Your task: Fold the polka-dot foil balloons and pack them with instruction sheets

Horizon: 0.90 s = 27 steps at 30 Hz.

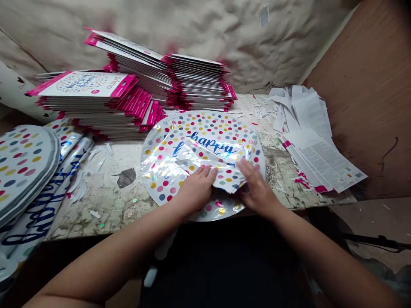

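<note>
A round, shiny sheet (160,175) with coloured dots and blue "happy" lettering lies flat in front of me, near the table's front edge. On top of it is a smaller folded dotted piece (224,175). My left hand (199,186) rests on the folded piece's left part, its fingers bent and close together, pressing down. At the piece's right end is my right hand (255,186), with the thumb below and fingers above its edge, holding it. The fingers of my right hand are slightly blurred.
Stacks of pink-and-white packets (93,85) stand at the back left and back centre (199,81). More round dotted sheets (25,162) lie at the left. Printed cards (324,158) and paper scraps (257,111) lie on the worn table (118,209).
</note>
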{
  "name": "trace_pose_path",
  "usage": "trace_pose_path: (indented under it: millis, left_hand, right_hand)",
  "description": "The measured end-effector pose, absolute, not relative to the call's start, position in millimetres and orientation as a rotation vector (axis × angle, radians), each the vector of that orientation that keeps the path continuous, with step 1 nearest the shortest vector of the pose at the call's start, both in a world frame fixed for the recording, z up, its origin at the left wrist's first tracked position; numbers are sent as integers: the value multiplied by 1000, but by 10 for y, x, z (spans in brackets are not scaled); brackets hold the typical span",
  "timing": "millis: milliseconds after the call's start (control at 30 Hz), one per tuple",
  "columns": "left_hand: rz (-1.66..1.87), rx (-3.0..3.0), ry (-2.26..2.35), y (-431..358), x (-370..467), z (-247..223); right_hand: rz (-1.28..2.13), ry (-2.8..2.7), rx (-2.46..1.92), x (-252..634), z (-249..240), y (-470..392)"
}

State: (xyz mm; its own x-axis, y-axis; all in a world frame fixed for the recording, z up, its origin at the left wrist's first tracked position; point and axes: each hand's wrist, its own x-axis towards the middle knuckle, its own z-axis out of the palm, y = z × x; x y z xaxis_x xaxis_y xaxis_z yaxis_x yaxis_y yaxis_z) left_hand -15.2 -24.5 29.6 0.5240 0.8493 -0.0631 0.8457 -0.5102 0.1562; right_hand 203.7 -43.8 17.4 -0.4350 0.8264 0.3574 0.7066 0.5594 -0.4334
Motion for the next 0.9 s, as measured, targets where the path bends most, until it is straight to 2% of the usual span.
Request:
trace_pose_path:
  millis: [67, 133, 300, 400, 533, 700, 800, 900]
  left_hand:
    - [132, 2630, 1165, -274, -231, 238]
    - [143, 2638, 855, -297, -314, 184]
    - [55, 2615, 543, -266, -381, 148]
    - [51, 2663, 506, -282, -397, 169]
    - [236, 2663, 630, -375, -458, 218]
    - [222, 1971, 1286, -194, -373, 331]
    - [91, 1519, 1487, 49, -235, 395]
    - [-14, 1238, 1507, 230, -97, 432]
  right_hand:
    - [366, -2096, -1423, 2215, 103, -442]
    - [370, -2122, -1386, 2361, 73, -435]
    - [105, -2620, -749, 2359, 145, -479]
    - [217, -2760, -559, 2293, 158, -518]
    - [701, -2513, -825, 2279, 169, -492]
    - [1425, -1815, -1348, 2155, 215, -257]
    - [1510, -1557, -1630, 2081, 172, -76]
    - [1382, -1546, -1776, 2047, 172, 11]
